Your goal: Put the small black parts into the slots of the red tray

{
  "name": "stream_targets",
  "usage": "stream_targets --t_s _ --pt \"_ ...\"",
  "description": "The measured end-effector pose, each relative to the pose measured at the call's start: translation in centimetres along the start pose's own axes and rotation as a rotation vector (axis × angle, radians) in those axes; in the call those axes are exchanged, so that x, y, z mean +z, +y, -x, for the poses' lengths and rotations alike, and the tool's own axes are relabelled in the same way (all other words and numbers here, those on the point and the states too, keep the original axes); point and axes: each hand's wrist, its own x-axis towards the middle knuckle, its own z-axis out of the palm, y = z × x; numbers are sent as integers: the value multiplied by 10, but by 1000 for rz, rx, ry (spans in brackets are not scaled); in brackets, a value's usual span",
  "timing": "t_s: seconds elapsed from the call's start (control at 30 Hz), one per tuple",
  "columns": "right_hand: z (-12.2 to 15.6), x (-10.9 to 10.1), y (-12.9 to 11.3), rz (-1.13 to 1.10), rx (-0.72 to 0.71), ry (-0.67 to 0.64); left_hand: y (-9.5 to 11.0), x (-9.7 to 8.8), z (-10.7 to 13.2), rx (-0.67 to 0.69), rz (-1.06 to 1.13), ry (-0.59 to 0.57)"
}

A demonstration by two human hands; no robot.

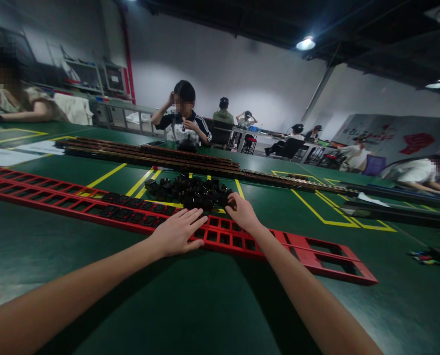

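Note:
A long red frame (308, 246) with rows of square slots lies across the green table (205, 305). Black parts fill several of its slots to the left. My left hand (177, 230) rests flat on the frame, fingers stretched out, holding nothing. My right hand (242, 212) reaches past the frame into a heap of small black parts (190, 191); its fingers curl at the heap's right edge, and whether they hold a part is hidden.
Long dark strips (149, 154) lie across the table behind the heap. Yellow lines mark the tabletop. A person (183, 116) sits opposite; other people sit at the left, the right and at far tables. Small colored items (424, 257) lie at right.

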Motion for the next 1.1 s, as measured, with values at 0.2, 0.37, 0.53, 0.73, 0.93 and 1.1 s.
stream_targets --t_s 0.2,0.37,0.53,0.73,0.93,1.1 --pt "18 3 2 -90 -153 9 0 0 1 6 -10 10" --pt "22 0 -4 -139 -205 18 2 -3 3 11 -6 6" --pt "24 -1 -7 -138 -230 22 4 -3 5 16 -9 38" --pt "27 2 -7 -130 -247 33 4 -2 6 27 -13 85" --pt "29 2 -8 -123 -269 74 4 -3 7 30 -11 93" --pt "30 -1 -12 -138 -305 115 4 -3 7 33 -45 85"
